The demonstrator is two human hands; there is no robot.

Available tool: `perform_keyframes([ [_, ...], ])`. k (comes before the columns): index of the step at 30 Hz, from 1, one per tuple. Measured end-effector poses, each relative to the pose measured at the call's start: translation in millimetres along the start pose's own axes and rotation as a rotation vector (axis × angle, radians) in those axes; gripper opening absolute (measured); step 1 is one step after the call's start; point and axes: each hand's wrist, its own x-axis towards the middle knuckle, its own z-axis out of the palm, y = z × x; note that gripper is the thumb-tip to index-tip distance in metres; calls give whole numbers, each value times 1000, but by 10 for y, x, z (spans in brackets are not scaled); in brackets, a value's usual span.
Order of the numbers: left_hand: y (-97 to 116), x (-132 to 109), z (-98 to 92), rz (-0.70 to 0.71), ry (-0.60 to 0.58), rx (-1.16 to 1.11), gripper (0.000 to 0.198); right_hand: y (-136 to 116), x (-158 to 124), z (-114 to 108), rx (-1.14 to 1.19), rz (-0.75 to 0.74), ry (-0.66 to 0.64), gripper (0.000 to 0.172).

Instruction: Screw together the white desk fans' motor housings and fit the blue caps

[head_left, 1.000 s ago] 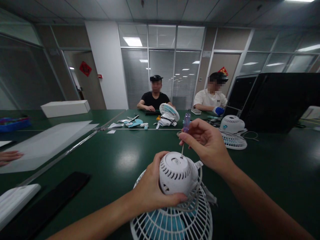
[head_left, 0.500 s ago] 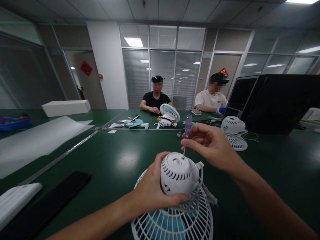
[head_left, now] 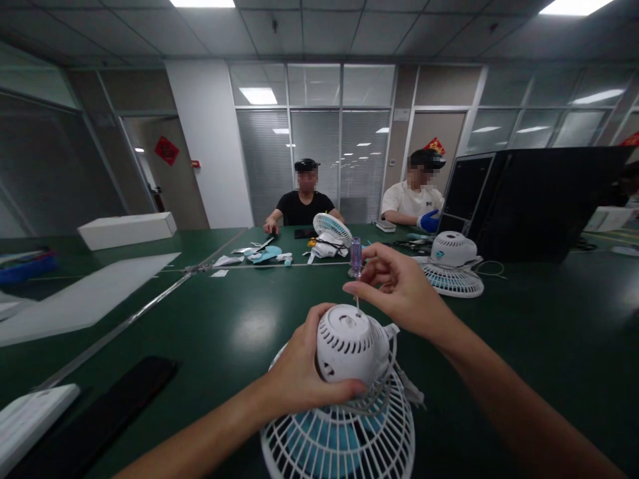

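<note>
A white fan [head_left: 349, 346] rests face down, its grille [head_left: 319, 439] against the green table and light-blue blades showing through the bars. My left hand [head_left: 299, 372] wraps round the side of the motor housing, thumb across its front. Between the thumb and fingers of my right hand [head_left: 399, 286] is a screwdriver [head_left: 356, 258] with a clear purple handle. It stands nearly upright, and its tip meets a small hole near the edge of the housing's top. A cable is looped around the fan's neck.
A second white fan [head_left: 453, 256] lies face down at right, before a big black case [head_left: 539, 206]. Across the table, two people sit near another fan [head_left: 332, 233] and loose light-blue parts [head_left: 264, 254]. At left are a white box [head_left: 127, 230], a translucent sheet [head_left: 94, 293] and a black strip [head_left: 110, 406].
The screwdriver now stands straighter, and my right hand's grip on it has shifted slightly. The person in black across the table has moved a hand to the left. My view has shifted a little.
</note>
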Motion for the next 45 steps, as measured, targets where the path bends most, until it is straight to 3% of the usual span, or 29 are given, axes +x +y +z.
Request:
perform_keyframes([
  [4,-79,108,-33,61,-53,-87,88,39,94,-146,26,35,-82,67],
  [6,-125,153,-40,77,-58,-94,88,36,154,-209,-10,32,-144,76],
  [9,-179,215,-27,81,-32,-76,88,21,231,-253,-120,7,-175,65],
  [14,-215,343,-6,41,14,-64,84,49,317,-228,-254,-72,-85,38],
  [20,-69,504,-143,35,-84,-71,90,130,319,-143,-196,-121,-95,47],
  [22,17,597,-179,77,-90,-183,65,150,317,-108,-201,-128,-55,42],
  [24,86,716,-178,67,5,-203,45,160,320,-81,-213,-132,-30,36],
  [29,112,954,-86,-76,9,-277,31,133,315,-73,-298,-130,31,29],
  [33,86,973,-25,-136,18,-384,24,108,315,-91,-316,-159,77,30],
  [38,94,957,7,-135,44,-416,19,137,344,-75,-158,-166,84,29],
  [45,112,958,12,-150,41,-402,17,189,361,-72,-171,-121,216,25],
])
